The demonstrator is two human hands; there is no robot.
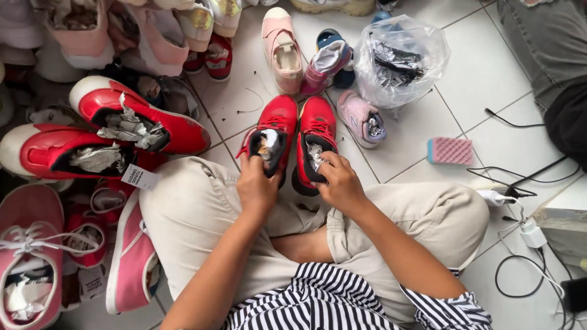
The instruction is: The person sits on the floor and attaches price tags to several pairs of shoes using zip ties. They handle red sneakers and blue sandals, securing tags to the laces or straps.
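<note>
White tiled floor (489,67) strewn with shoes, a person sitting cross-legged at the centre of the frame.

Just above the person's knees stand two small red shoes side by side, toes toward the top of the frame. The left hand (257,186) grips the heel of the left red shoe (272,131), fingers curled over its rim, where crumpled paper shows inside. The right hand (339,183) pinches a wad of paper (315,157) at the opening of the right red shoe (315,137). At upper right lies a clear plastic bag (400,58) of crumpled paper, with a pink sponge (450,150) lower, at right. Two large red shoes (110,137) stuffed with paper lie at left, pink shoes (36,256) at lower left, white cables (526,244) at lower right.
</note>
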